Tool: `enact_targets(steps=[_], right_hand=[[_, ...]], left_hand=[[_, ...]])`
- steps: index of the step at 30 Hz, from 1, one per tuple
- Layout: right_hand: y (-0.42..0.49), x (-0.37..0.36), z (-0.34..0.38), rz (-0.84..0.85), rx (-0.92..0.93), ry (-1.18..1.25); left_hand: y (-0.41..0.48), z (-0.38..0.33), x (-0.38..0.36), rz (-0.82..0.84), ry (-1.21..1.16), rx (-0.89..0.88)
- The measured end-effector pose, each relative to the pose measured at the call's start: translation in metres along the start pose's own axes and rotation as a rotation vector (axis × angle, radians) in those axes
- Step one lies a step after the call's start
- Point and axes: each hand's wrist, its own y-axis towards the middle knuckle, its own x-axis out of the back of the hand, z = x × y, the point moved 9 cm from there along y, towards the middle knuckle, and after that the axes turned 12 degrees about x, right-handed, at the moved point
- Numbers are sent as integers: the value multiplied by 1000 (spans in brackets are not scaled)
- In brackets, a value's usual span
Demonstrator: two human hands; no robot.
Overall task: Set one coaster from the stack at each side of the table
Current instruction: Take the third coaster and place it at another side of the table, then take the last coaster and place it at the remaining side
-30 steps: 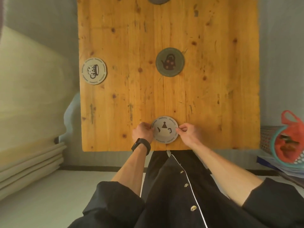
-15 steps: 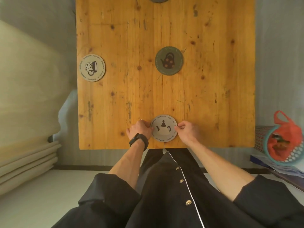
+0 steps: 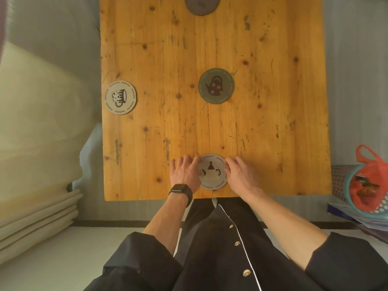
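Observation:
A pale coaster with a teapot drawing [image 3: 212, 172] lies flat at the near edge of the wooden table [image 3: 273, 127]. My left hand [image 3: 184, 172], with a black watch on the wrist, rests at its left rim with the fingers spread. My right hand [image 3: 241, 175] has curled fingertips on its right rim. A green coaster with a kettle [image 3: 216, 86] sits mid-table; I cannot tell whether more lie under it. A pale mug coaster [image 3: 119, 97] lies at the left edge. A grey coaster [image 3: 201, 5] lies at the far edge, partly cut off.
Folded cream cushions [image 3: 35, 217] are stacked on the floor to the left. A basket holding a red bag [image 3: 365, 190] stands to the right of the table. My dark buttoned garment [image 3: 220, 248] fills the bottom of the view.
The fingers of my left hand have uncurled and spread beside the teapot coaster. My right hand stays on the rim. The coaster has not moved on the table.

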Motion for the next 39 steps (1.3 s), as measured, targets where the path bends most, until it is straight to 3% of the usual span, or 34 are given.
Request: enact_targets(steps=[4,7,10,16,22,26,30,34,39], right_hand=[[7,5,-10,45,-36,103],[24,36,-28,-87,-115,256],[46,71,-50,-210,-150,90],[68,64,-95,-33,-204,-168],[69,54,-102,43,-226,-145],[67,56,-101,87,-222,-135],[69,60,-102,192,-238,-86],[67,84,-94,133,-302,262],[-2,99,-68,-68,-541,1116]], left_hand=[[20,-4,18,60,-157,59],[56,-16,46,73,-352,111],[101,-32,80,6,-480,168],[169,-69,125,-139,-452,218],[179,-81,131,-250,-375,221],[173,-95,139,-264,-577,81],[165,-82,150,-168,-898,148],[137,-69,149,31,-1124,160],[61,-80,119,316,-1299,171]])
